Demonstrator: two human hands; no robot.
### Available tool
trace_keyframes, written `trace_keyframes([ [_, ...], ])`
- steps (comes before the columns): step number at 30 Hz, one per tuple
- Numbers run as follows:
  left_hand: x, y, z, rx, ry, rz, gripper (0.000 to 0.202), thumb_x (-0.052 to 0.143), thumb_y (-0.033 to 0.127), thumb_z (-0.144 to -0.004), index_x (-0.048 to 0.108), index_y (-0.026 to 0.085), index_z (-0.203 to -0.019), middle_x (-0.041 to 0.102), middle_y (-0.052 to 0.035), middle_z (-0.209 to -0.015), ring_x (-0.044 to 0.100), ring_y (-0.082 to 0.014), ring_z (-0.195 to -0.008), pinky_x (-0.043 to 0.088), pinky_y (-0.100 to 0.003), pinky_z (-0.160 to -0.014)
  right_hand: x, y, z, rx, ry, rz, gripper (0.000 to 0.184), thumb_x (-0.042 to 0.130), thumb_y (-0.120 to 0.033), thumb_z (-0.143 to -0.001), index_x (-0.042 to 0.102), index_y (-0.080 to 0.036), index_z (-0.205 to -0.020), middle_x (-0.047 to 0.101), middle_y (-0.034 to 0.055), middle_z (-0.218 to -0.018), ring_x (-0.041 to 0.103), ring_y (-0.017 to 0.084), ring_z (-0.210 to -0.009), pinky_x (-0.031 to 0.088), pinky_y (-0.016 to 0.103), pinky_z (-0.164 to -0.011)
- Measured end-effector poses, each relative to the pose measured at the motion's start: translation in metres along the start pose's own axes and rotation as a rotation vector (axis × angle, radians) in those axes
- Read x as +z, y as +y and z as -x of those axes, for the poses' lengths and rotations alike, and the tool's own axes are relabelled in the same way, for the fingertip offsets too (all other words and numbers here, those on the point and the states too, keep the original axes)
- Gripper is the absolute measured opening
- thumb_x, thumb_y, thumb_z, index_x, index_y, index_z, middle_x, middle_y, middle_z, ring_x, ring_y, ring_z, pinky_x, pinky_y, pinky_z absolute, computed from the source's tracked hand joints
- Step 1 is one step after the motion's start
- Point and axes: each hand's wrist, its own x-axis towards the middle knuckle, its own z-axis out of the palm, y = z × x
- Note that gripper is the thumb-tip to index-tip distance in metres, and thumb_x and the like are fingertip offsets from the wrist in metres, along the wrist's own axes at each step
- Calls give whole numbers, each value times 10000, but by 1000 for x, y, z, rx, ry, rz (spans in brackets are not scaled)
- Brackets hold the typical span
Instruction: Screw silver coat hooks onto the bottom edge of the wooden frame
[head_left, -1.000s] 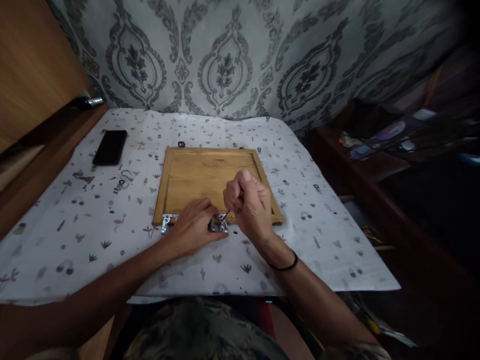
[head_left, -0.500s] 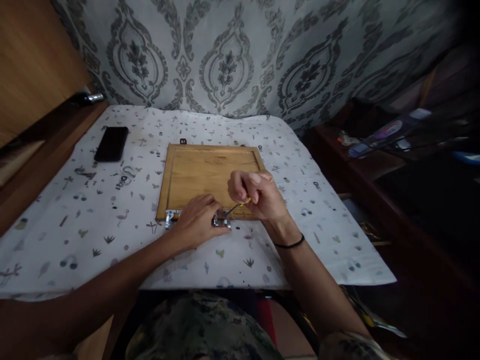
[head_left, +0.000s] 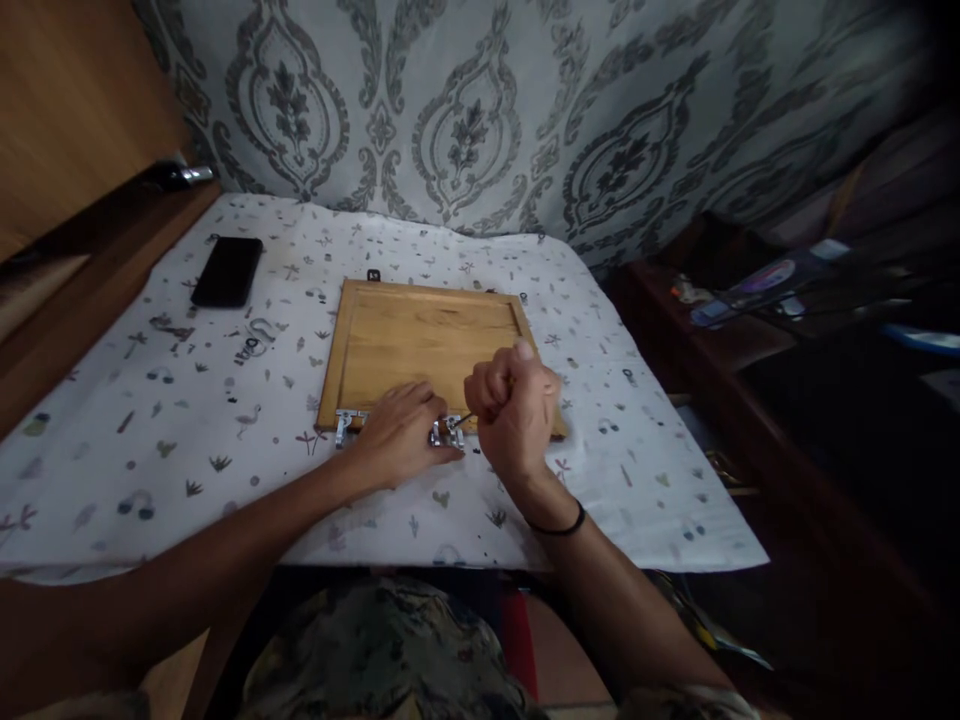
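Note:
A wooden cabinet door point(head_left: 420, 335) with a raised frame lies flat on the patterned cloth. Along its near edge sit two metal hinges: one at the left corner point(head_left: 343, 424), the other further right point(head_left: 457, 436). My left hand point(head_left: 401, 430) rests over that edge, its thumb and fingers closed about the right-hand hinge. In my right hand point(head_left: 514, 405), closed in a fist, is a screwdriver point(head_left: 464, 419); its thin shaft slants down to the right-hand hinge, while the handle is mostly hidden by my fingers.
A black phone point(head_left: 227, 271) lies on the tablecloth point(head_left: 247, 440) to the left. Wooden furniture point(head_left: 82, 120) borders the left side. Behind hangs a patterned curtain point(head_left: 465, 110). On a dark surface to the right lies a clear bottle point(head_left: 772, 282).
My right fist has turned over, thumb now on top, and the wrist has shifted left. My left hand stays at the hinge. The whole view has shifted slightly.

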Motion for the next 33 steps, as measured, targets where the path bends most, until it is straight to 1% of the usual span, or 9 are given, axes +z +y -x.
trace_keyframes([
  [3, 0, 0, 1, -6, 12, -1, 388, 852, 444, -819, 692, 150, -1016, 682, -99, -1074, 637, -306, -1088, 507, -425, -940, 3, 2, 3, -85, 168, 40, 702, 605, -713, -907, 248, -245, -525, 172, -99, -451, 131, 64, -393, 137, 234, -375],
  [5, 1, 0, 1, 1, 22, -8, 398, 849, 448, -822, 695, 148, -1032, 683, -101, -1084, 637, -306, -1092, 507, -422, -938, -2, 2, -1, -58, 125, 29, 694, 596, -734, -902, 270, -245, -534, 176, -102, -457, 133, 66, -394, 142, 230, -374],
  [9, 5, -2, 1, 9, 42, -13, 370, 829, 462, -835, 705, 162, -1012, 682, -98, -1064, 640, -308, -1079, 513, -431, -934, -24, -2, -13, 134, -269, -38, 588, 631, -699, -889, 520, -218, -571, 294, -82, -477, 233, 75, -410, 228, 227, -399],
  [13, 9, -6, -1, 30, 59, 2, 348, 815, 459, -839, 702, 173, -1000, 691, -105, -1073, 647, -310, -1072, 523, -450, -943, -44, -7, -25, 157, -530, 9, 396, 699, -525, -898, 788, -176, -733, 610, 24, -689, 541, 118, -606, 449, 262, -580],
  [17, 9, -8, -1, 45, 65, 27, 354, 818, 463, -833, 692, 174, -995, 701, -118, -1121, 651, -325, -1094, 530, -475, -959, -49, -7, -35, 146, -733, 5, 318, 724, -433, -897, 838, -191, -726, 743, 89, -982, 675, 177, -904, 532, 326, -860],
  [19, 8, -8, -1, 46, 60, 44, 372, 825, 458, -829, 690, 177, -1032, 703, -118, -1153, 652, -326, -1117, 530, -478, -975, -48, -4, -36, 181, -773, -65, 349, 725, -408, -888, 794, -183, -629, 765, 89, -951, 699, 183, -868, 544, 335, -845],
  [21, 8, -7, 0, 45, 52, 56, 379, 821, 446, -839, 689, 175, -1067, 705, -115, -1161, 655, -318, -1125, 529, -465, -984, -44, -1, -34, 229, -773, -133, 427, 680, -413, -909, 713, -174, -556, 750, 72, -741, 675, 161, -656, 533, 302, -672],
  [25, 5, -4, 0, 23, 41, 47, 362, 803, 451, -857, 694, 175, -1066, 694, -111, -1118, 657, -313, -1100, 531, -451, -958, -36, 1, -25, 299, -690, -159, 430, 597, -371, -920, 578, -186, -533, 466, -40, -378, 340, 85, -332, 271, 227, -411],
  [33, 3, -1, 0, 14, 15, -14, 360, 806, 463, -854, 690, 170, -1030, 670, -86, -1038, 637, -293, -1049, 512, -421, -928, -17, -2, -8, 213, -324, -111, 471, 594, -383, -861, 366, -230, -479, 223, -96, -401, 144, 60, -369, 173, 222, -401],
])
